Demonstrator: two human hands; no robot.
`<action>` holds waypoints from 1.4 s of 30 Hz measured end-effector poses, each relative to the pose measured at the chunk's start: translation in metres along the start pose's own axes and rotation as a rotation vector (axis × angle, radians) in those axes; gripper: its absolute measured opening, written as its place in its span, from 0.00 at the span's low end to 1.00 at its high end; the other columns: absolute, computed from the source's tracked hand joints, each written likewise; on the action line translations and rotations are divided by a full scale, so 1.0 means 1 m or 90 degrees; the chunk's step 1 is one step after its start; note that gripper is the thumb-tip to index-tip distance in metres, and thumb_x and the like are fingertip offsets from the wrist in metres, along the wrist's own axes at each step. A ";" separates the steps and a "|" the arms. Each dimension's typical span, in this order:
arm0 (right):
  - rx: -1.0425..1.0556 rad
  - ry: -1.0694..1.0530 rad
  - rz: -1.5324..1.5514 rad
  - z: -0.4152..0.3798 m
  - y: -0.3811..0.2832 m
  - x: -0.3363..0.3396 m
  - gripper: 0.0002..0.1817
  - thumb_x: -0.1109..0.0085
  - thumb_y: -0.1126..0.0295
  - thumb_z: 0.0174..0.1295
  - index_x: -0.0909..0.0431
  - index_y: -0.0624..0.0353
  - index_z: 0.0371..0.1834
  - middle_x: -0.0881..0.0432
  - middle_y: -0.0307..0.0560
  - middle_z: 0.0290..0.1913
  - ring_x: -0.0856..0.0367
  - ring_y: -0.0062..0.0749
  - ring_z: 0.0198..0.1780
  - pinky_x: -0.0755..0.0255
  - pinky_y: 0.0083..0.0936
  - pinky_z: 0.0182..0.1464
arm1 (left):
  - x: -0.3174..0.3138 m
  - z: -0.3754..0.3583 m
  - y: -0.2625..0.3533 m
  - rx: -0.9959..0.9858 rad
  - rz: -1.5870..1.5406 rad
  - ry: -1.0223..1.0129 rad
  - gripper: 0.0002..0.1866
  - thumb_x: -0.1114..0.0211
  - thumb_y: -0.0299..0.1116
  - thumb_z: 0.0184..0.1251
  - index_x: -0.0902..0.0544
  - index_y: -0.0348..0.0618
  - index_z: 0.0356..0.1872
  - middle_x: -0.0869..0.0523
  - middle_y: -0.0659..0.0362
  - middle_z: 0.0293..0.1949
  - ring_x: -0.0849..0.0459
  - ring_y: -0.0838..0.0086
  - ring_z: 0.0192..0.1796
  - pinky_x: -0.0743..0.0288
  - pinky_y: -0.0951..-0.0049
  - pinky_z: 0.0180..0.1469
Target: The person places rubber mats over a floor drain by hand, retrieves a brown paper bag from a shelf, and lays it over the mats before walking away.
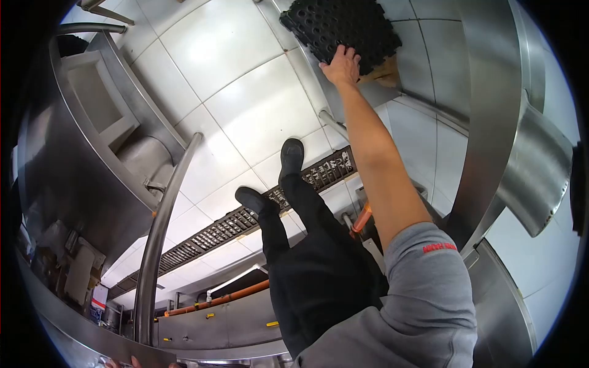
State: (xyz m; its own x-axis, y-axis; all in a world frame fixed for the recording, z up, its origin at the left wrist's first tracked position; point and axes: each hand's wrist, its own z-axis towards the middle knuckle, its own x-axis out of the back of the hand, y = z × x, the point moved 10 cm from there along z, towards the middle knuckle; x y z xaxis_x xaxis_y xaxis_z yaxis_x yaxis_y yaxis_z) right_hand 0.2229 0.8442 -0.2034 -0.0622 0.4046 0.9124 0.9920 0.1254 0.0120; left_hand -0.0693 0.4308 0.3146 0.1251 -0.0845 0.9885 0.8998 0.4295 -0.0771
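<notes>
Sleeve: grey sleeve (423, 288), nearest.
Right hand (341, 66): fingers spread flat on black perforated rubber mat (343, 24).
Left hand (132, 363): grip unclear, far from mat.

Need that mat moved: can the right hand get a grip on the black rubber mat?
Probably yes: the right hand already rests on the black rubber mat at its near edge, with nothing between them.

One head-worn view only, fisheye, corners black. It looks steeply down and forward over the person's own body onto the tiled floor (245, 104), shoes and floor drain (233, 227) mid-frame, the mat (343, 24) at the far top edge, steel fittings close on both sides.
</notes>
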 end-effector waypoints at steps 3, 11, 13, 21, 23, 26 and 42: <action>0.021 0.044 0.007 0.001 -0.005 0.009 0.39 0.31 0.59 0.48 0.39 0.52 0.63 0.36 0.59 0.62 0.38 0.59 0.63 0.39 0.44 0.63 | -0.004 0.002 0.000 0.010 -0.017 0.010 0.30 0.38 0.57 0.56 0.17 0.35 0.41 0.29 0.40 0.55 0.34 0.49 0.62 0.42 0.42 0.61; 0.071 0.106 -0.080 0.004 -0.005 0.002 0.39 0.29 0.57 0.45 0.36 0.50 0.62 0.31 0.57 0.57 0.35 0.55 0.60 0.38 0.43 0.60 | -0.002 0.002 0.003 -0.022 -0.043 0.010 0.29 0.36 0.54 0.56 0.18 0.32 0.41 0.32 0.39 0.54 0.34 0.46 0.61 0.39 0.43 0.58; 0.077 0.096 -0.078 -0.001 -0.005 0.004 0.36 0.29 0.58 0.45 0.34 0.50 0.59 0.29 0.56 0.55 0.34 0.54 0.59 0.37 0.43 0.59 | -0.001 0.001 0.000 -0.018 -0.044 0.005 0.29 0.36 0.53 0.56 0.18 0.31 0.41 0.32 0.39 0.54 0.34 0.47 0.60 0.39 0.43 0.58; 0.099 0.144 -0.052 -0.075 -0.018 -0.016 0.26 0.30 0.62 0.41 0.26 0.51 0.47 0.26 0.51 0.45 0.30 0.47 0.52 0.34 0.39 0.51 | 0.000 -0.002 -0.005 -0.013 -0.070 0.008 0.27 0.34 0.51 0.55 0.18 0.32 0.41 0.32 0.37 0.55 0.32 0.49 0.58 0.36 0.47 0.57; 0.106 0.087 -0.013 -0.111 -0.023 -0.023 0.27 0.29 0.63 0.40 0.26 0.52 0.47 0.27 0.51 0.46 0.31 0.47 0.54 0.35 0.40 0.54 | 0.000 0.006 0.002 -0.031 -0.080 0.025 0.27 0.34 0.52 0.56 0.17 0.33 0.41 0.31 0.37 0.55 0.31 0.49 0.58 0.34 0.47 0.56; 0.161 0.059 0.027 -0.179 -0.028 -0.034 0.28 0.27 0.65 0.38 0.26 0.54 0.46 0.27 0.52 0.45 0.31 0.47 0.53 0.34 0.40 0.54 | 0.000 0.003 0.004 -0.041 -0.046 -0.017 0.25 0.38 0.46 0.58 0.21 0.34 0.48 0.32 0.40 0.58 0.35 0.47 0.63 0.38 0.45 0.60; 0.635 -0.717 0.187 -0.408 -0.111 -0.109 0.40 0.23 0.52 0.31 0.24 0.62 0.49 0.20 0.57 0.41 0.22 0.50 0.46 0.29 0.38 0.48 | 0.004 0.000 0.006 -0.082 -0.073 0.042 0.19 0.35 0.35 0.55 0.19 0.39 0.49 0.29 0.45 0.60 0.38 0.51 0.68 0.44 0.54 0.66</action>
State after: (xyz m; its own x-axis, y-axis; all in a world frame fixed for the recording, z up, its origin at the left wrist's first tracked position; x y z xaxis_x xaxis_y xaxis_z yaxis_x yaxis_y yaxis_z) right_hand 0.1643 0.4167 -0.1375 -0.3875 0.9203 0.0535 0.5370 0.2725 -0.7984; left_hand -0.0634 0.4328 0.3179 0.0425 -0.1864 0.9816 0.9554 0.2950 0.0147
